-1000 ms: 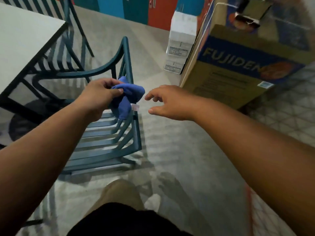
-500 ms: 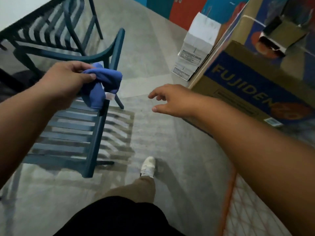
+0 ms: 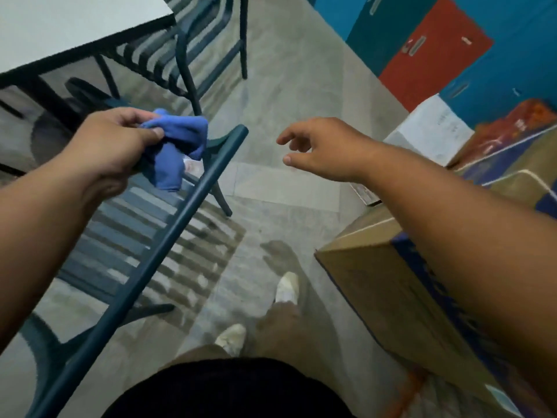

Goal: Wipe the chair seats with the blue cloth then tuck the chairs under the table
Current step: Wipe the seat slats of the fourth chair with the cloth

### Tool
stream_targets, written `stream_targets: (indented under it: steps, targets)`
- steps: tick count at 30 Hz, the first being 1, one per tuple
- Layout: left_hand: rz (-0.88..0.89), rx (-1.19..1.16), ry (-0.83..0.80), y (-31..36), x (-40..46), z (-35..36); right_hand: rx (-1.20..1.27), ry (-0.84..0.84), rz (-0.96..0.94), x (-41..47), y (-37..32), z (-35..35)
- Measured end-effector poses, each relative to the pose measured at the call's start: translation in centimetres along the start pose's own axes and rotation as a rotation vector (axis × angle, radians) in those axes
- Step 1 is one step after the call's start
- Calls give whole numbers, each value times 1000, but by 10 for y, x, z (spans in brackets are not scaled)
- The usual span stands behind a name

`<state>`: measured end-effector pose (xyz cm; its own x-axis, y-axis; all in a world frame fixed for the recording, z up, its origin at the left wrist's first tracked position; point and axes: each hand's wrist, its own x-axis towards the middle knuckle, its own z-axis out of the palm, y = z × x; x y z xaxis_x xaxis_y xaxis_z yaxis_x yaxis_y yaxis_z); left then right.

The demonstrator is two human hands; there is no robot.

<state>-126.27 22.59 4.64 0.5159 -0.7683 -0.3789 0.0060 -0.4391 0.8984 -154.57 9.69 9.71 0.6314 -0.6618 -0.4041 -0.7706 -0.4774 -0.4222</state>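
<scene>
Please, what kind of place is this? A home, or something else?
Probably a shared room such as a canteen or break room, not a home. It has a white-topped table with dark teal slatted chairs, red and blue locker-like doors along the wall, and large printed cardboard boxes on the tiled floor.

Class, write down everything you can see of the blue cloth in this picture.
The blue cloth looks soft and fabric-like, bunched into a crumpled wad. The left hand grips its upper part between thumb and curled fingers, and a loose end hangs down. It is held in the air above the slatted seat of the teal chair, near the top rail. A small pale tag shows below it.
</scene>
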Motion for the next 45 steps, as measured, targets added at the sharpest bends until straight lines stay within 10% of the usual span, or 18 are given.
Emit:
stream_targets:
  steps: [15,45]
  targets:
    - [-143,6,517,39,111,10,-333,-341,-533,317,-11,-105]
    - [-332,-40,750,151,535,119,-505,-606,-703,823,38,-240]
